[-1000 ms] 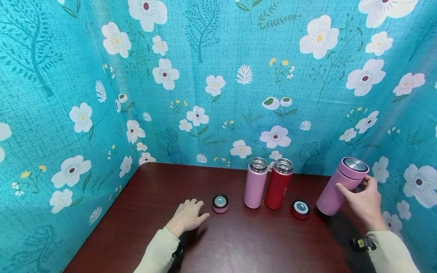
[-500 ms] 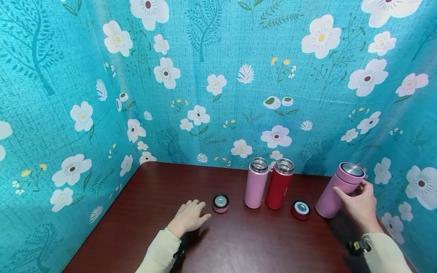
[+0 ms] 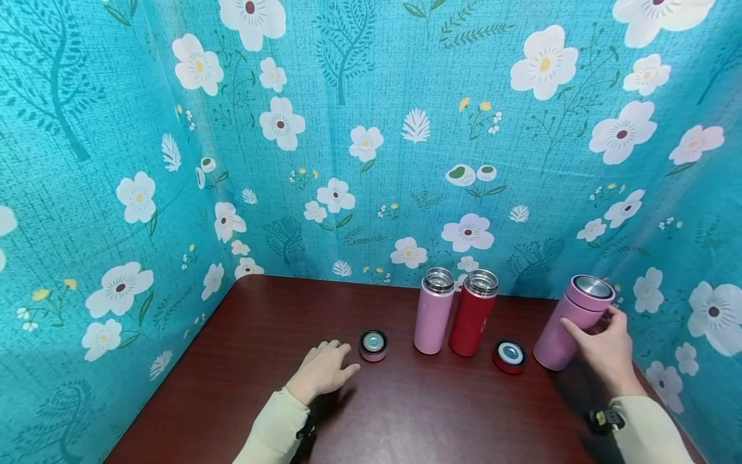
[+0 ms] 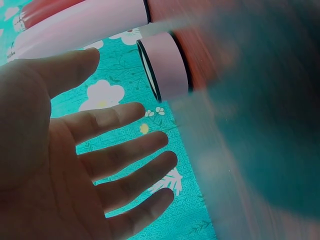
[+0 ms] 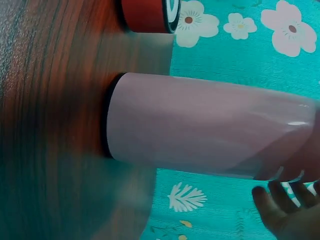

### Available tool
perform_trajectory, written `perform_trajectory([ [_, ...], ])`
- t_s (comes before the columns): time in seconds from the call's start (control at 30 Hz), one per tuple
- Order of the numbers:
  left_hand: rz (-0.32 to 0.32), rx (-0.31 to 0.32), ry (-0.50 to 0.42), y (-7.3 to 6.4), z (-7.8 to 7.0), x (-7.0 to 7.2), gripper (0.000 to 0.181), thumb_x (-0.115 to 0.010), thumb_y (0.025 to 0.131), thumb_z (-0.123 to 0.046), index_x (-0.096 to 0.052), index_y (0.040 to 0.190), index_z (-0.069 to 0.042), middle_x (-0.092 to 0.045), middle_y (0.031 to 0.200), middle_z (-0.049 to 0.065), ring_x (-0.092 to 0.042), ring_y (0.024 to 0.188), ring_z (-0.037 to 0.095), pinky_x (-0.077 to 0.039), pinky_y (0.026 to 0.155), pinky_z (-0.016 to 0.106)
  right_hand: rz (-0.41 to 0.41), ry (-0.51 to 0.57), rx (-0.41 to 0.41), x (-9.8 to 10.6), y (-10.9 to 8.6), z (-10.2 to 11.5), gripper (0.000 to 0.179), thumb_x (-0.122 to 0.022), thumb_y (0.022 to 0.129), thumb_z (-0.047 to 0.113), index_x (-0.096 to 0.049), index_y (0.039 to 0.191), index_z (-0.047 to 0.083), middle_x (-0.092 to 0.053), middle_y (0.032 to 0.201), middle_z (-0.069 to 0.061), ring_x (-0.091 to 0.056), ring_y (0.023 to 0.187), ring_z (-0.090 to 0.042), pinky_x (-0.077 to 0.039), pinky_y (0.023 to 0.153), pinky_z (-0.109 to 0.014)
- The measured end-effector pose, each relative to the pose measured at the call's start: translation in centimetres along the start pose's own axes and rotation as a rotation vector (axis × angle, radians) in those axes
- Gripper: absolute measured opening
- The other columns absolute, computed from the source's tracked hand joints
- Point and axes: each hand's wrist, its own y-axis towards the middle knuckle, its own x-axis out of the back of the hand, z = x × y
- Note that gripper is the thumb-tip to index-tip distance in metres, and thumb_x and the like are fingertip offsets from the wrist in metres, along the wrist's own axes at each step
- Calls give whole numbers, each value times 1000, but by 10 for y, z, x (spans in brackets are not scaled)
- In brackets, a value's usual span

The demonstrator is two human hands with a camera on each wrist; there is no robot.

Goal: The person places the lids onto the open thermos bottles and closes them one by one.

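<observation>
A pink thermos bottle (image 3: 572,325) with its lid on stands at the right end of the table. My right hand (image 3: 608,351) grips it near the top, thumb across the front and fingers behind; the right wrist view shows fingers (image 5: 285,202) right at its side. My left hand (image 3: 324,370) is low over the table, fingers spread and holding nothing. Just right of it lies a pink lid (image 3: 373,346), inner side up. An uncapped pink bottle (image 3: 433,322) and an uncapped red bottle (image 3: 472,325) stand side by side in the middle.
A red lid (image 3: 509,356) lies inner side up between the red bottle and the right-hand bottle. The dark wooden table (image 3: 406,412) ends at a turquoise floral cloth (image 3: 371,161) hanging behind and at both sides.
The right-hand bottle has come down onto the table and shifted slightly left, with my right hand still around it. My left hand has hardly moved.
</observation>
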Motion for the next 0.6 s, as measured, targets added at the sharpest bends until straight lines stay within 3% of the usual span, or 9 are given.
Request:
perform_trajectory([
  [0.1, -14, 6, -10, 2, 0, -1, 48, -57, 92, -40, -58, 122, -2, -59, 115, 15, -56, 103, 33, -47, 82, 48, -38, 7, -18, 2, -3, 6, 87, -66, 87, 38, -14, 148, 4, -33, 142, -26, -38, 122, -44, -35, 98, -57],
  [0.23, -49, 32, -70, 6, 0, -2, 55, -58, 92, -39, -52, 128, 1, -57, 122, 18, -56, 109, 32, -48, 85, 47, -156, 20, -64, 6, -11, 19, 76, -64, 88, 35, -22, 145, 8, -34, 143, -18, -43, 122, -41, -36, 102, -46],
  [0.33, -86, 64, -125, 8, 0, -3, 56, -60, 91, -37, -51, 129, 3, -56, 124, 19, -55, 111, 33, -47, 86, 48, -221, 13, -85, 11, -21, 29, 67, -62, 90, 33, -27, 142, 10, -35, 139, -13, -47, 117, -36, -41, 98, -35],
  [0.43, -110, 98, -153, 12, 0, -4, 55, -60, 91, -37, -52, 128, 2, -57, 122, 18, -56, 110, 32, -47, 86, 47, -265, -2, -44, 12, -32, 39, 57, -62, 90, 28, -36, 137, 9, -42, 126, -9, -49, 102, -22, -42, 82, -19],
  [0.5, -112, 108, -169, 14, 0, -4, 54, -60, 91, -37, -53, 127, 2, -56, 122, 18, -55, 110, 33, -47, 86, 48, -260, -3, 4, 11, -40, 46, 51, -61, 90, 26, -40, 133, 8, -46, 117, -6, -46, 93, -11, -37, 72, -16],
  [0.6, -95, 117, -203, 20, -1, -4, 56, -60, 91, -38, -52, 128, 2, -54, 125, 20, -53, 113, 34, -45, 89, 49, -252, 1, 111, 4, -51, 55, 43, -62, 90, 21, -47, 127, 6, -50, 105, -4, -44, 84, -4, -35, 68, -12],
])
